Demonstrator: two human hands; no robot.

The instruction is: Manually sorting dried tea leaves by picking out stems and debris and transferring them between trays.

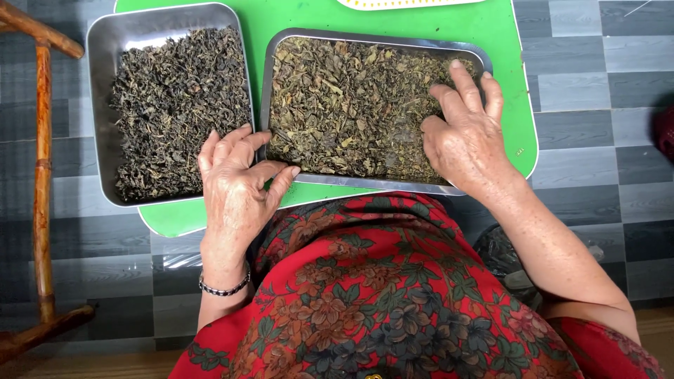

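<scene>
Two metal trays of dried leaves stand side by side on a green table (505, 42). The right tray (379, 184) holds lighter, greenish-brown leaves (344, 105). My right hand (467, 133) rests flat on those leaves at the tray's right end, fingers spread. My left hand (239, 175) grips the near left corner of the right tray, thumb on its front rim, fingers lying over the gap beside the left tray (102, 84). The left tray holds darker, curled leaves (175, 98).
A wooden frame (43, 175) stands at the left over a grey tiled floor (597, 91). A white and yellow object (400, 3) shows at the table's far edge. My lap in red flowered cloth (379, 295) fills the foreground.
</scene>
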